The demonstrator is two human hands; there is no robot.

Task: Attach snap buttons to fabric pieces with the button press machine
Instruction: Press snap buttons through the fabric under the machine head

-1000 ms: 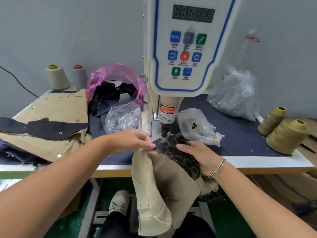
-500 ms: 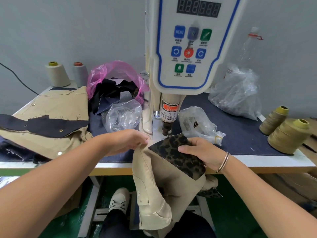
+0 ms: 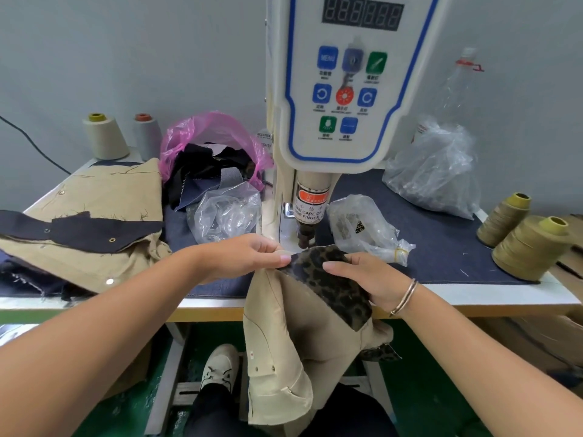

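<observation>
Leopard-print flap [image 3: 328, 279] back under press head [image 3: 307, 228] after brief withdrawal; pinched by left hand [image 3: 249, 257], gripped by right hand [image 3: 366, 282]; ready for pressing.

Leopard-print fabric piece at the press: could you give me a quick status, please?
Left hand and right hand both pinch leopard-print fabric piece. Edge sits under press head. Nothing in the way.

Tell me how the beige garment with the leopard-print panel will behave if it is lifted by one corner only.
The beige garment probably flops: it hangs off the table in soft folds. Likely light, since fingertips hold it.
</observation>
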